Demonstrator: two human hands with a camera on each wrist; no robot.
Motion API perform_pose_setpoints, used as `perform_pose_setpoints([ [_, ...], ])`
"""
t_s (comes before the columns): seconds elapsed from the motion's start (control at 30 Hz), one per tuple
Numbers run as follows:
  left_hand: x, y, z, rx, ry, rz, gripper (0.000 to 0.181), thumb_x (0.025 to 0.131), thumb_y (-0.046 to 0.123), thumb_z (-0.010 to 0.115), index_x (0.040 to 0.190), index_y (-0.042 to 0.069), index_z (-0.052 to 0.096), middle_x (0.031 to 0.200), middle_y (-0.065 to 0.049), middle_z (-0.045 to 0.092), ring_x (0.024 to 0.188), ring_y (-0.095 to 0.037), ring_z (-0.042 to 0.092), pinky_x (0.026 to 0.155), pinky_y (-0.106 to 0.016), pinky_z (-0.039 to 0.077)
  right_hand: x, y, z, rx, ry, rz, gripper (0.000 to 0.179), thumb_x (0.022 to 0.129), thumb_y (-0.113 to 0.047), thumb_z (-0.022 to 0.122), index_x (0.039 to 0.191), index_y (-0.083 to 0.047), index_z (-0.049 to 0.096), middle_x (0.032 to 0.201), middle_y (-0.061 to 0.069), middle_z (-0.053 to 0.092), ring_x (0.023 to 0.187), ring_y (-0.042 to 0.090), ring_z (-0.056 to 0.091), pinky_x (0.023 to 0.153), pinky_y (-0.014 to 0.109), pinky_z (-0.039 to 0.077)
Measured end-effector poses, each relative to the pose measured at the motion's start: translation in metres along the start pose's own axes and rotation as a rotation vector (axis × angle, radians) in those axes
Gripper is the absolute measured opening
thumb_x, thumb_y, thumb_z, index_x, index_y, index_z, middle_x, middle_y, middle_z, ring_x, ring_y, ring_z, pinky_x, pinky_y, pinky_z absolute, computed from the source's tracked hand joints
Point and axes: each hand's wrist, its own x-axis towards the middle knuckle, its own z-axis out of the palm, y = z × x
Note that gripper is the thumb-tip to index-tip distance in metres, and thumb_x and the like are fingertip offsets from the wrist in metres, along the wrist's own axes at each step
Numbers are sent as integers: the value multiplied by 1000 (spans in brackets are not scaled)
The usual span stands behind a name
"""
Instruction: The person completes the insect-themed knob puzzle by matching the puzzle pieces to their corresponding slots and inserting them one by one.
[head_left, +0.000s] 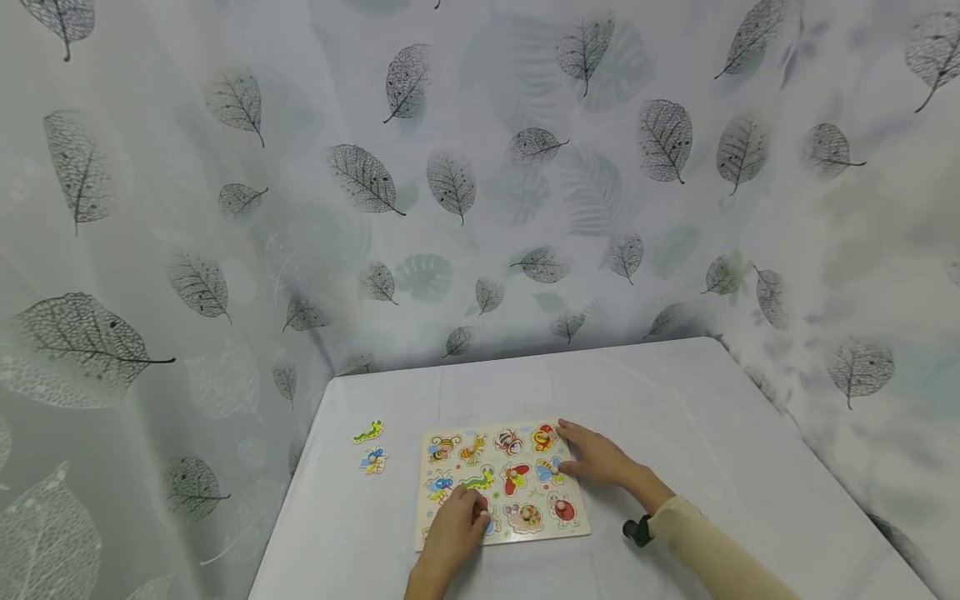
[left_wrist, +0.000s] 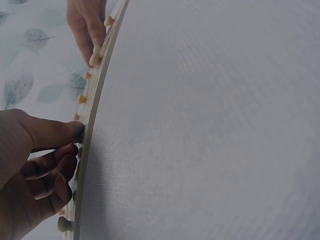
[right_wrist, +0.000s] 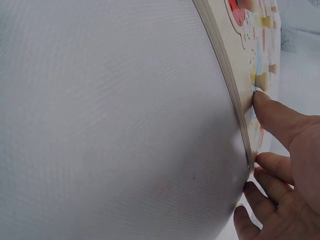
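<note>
A wooden peg puzzle board (head_left: 495, 497) printed with colourful insects lies on the white table. My left hand (head_left: 455, 525) is over its lower middle, fingers bent, thumb and forefinger pinching a small bluish knobbed puzzle piece (head_left: 491, 527) that they mostly cover. In the left wrist view the left thumb (left_wrist: 62, 132) meets the board surface. At the board's right side, my right hand (head_left: 600, 460) rests with extended fingers along the edge. Its thumb (right_wrist: 275, 112) lies on top, beside a blue-winged insect piece (head_left: 550, 471).
Left of the board lie a loose green caterpillar piece (head_left: 368, 432) and, nearer, a loose blue insect piece (head_left: 372, 461). A leaf-patterned curtain (head_left: 495, 208) hangs behind the table (head_left: 660, 400) and on both sides. A dark wrist device (head_left: 637, 532) sits by the right sleeve.
</note>
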Motion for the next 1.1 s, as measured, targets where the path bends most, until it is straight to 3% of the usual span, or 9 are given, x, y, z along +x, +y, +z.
perform_pose_setpoints([
  [0.33, -1, -6, -1, 30, -32, 0, 23, 82, 20, 89, 94, 19, 69, 90, 11, 54, 75, 0, 47, 63, -23, 46, 2, 4, 4, -21, -2, 9, 77, 92, -38, 81, 153, -4, 50, 165, 15, 40, 149, 41, 39, 118, 61, 37],
  [0.6, 2, -22, -13, -83, -88, 16, 31, 79, 33, 92, 97, 18, 71, 91, 9, 56, 74, -1, 47, 63, -22, 46, 4, 6, 6, -23, -10, 31, 78, 91, -38, 82, 154, -5, 50, 166, 13, 39, 150, 39, 38, 119, 60, 36],
  [0.77, 15, -43, -40, -137, 7, -33, 27, 88, 28, 85, 103, 10, 72, 94, 1, 61, 74, -6, 51, 63, -21, 48, 4, 4, 5, -19, -5, 28, 78, 91, -38, 82, 153, -4, 50, 166, 14, 39, 150, 40, 38, 119, 60, 36],
  [0.93, 25, -68, -71, -63, 128, -178, 22, 92, 16, 82, 108, 6, 72, 100, -4, 62, 77, -11, 54, 62, -23, 49, 3, 3, 4, -22, -10, 33, 78, 92, -38, 81, 154, -4, 49, 166, 14, 38, 151, 40, 38, 119, 60, 36],
  [1.1, 29, -89, -86, 4, 196, -274, 22, 92, 14, 81, 111, 6, 71, 105, -6, 61, 81, -14, 57, 62, -25, 50, 2, -1, 3, -9, -13, 38, 77, 91, -36, 82, 153, -3, 50, 165, 15, 38, 150, 41, 37, 119, 61, 35],
])
